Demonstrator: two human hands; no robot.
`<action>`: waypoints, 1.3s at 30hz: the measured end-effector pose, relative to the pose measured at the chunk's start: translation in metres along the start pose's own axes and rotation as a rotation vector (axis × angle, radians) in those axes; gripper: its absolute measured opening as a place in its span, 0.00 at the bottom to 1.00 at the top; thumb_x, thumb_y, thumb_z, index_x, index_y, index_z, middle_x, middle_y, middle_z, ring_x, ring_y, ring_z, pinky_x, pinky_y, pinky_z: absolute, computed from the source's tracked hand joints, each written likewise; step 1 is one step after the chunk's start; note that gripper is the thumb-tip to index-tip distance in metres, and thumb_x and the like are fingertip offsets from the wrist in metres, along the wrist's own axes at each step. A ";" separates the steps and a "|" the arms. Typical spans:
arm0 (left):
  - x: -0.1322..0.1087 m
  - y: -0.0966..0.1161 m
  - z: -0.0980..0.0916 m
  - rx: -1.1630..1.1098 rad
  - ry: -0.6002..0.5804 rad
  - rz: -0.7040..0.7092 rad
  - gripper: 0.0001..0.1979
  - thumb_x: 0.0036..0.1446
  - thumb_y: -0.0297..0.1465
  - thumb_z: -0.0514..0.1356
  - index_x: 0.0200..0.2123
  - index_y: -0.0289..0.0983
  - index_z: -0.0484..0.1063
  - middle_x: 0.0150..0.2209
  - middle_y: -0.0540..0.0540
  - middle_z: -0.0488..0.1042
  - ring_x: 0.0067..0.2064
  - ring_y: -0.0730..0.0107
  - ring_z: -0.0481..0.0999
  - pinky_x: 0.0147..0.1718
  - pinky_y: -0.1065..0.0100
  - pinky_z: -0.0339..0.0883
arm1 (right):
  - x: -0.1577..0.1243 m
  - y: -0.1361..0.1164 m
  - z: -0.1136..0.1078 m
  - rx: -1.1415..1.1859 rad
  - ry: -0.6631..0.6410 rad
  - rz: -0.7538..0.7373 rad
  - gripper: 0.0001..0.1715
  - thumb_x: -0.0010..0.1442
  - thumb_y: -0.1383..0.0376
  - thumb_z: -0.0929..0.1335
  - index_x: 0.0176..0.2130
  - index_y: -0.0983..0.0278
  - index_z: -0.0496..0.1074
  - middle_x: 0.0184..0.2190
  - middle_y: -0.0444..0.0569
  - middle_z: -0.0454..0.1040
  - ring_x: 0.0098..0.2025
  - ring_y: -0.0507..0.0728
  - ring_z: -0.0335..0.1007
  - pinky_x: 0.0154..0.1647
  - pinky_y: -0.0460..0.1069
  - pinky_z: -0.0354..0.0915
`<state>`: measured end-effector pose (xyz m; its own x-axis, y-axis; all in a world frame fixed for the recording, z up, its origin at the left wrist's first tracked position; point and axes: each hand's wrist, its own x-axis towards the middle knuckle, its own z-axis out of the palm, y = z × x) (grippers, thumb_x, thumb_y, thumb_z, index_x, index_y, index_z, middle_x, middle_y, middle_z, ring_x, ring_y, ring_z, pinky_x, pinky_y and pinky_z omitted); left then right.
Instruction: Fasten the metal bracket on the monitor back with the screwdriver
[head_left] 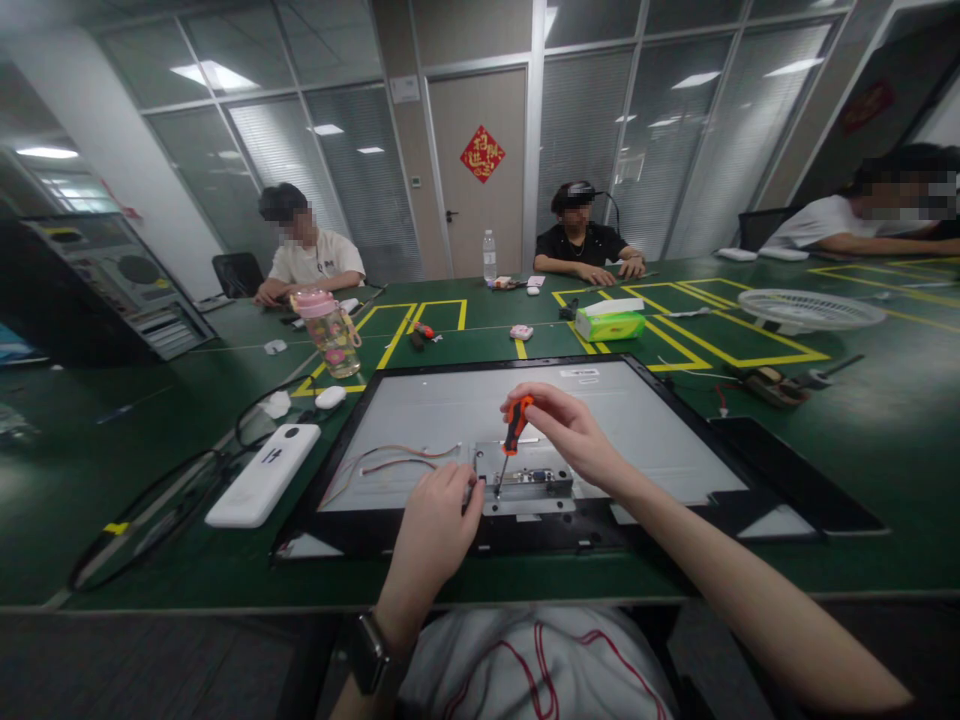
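Note:
A flat display panel point(637, 420) with a black frame lies on the green table, its grey back facing up. My right hand point(562, 428) is closed round the handle of an orange and black screwdriver point(516, 425), whose tip points down at the lower left of a metal bracket point(536, 505). Beside that tip, my left hand point(444, 508) rests at the bracket's left end with its fingers bent together; whatever they hold, if anything, is hidden. Thin wires point(397, 462) run over the panel left of the bracket.
Left of the panel are a white power bank point(266, 475), black cables point(161, 510) and a pink-lidded bottle point(330, 335). Behind it stands a green tissue pack point(611, 322). A dark flat slab point(795, 470) lies at the right. Three people sit across the table.

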<state>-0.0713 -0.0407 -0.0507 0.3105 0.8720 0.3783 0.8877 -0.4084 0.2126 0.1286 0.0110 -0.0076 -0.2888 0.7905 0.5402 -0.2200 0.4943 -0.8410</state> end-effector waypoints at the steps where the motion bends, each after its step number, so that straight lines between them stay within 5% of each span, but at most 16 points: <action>1: 0.000 0.000 0.000 0.002 0.001 0.002 0.08 0.63 0.29 0.53 0.31 0.38 0.68 0.31 0.48 0.72 0.33 0.65 0.72 0.33 0.65 0.61 | 0.000 0.001 0.000 0.011 -0.018 -0.003 0.12 0.64 0.59 0.67 0.47 0.58 0.73 0.41 0.49 0.77 0.43 0.55 0.74 0.48 0.54 0.70; 39: 0.000 -0.001 0.001 -0.007 -0.012 -0.003 0.08 0.64 0.29 0.53 0.31 0.38 0.67 0.30 0.48 0.71 0.32 0.64 0.71 0.33 0.66 0.59 | -0.005 -0.003 0.007 -0.038 -0.181 -0.004 0.23 0.64 0.62 0.67 0.57 0.57 0.60 0.41 0.48 0.73 0.45 0.55 0.72 0.49 0.54 0.69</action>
<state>-0.0714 -0.0397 -0.0520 0.3118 0.8765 0.3669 0.8865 -0.4073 0.2196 0.1244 0.0032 -0.0081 -0.4518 0.7118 0.5377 -0.1877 0.5134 -0.8374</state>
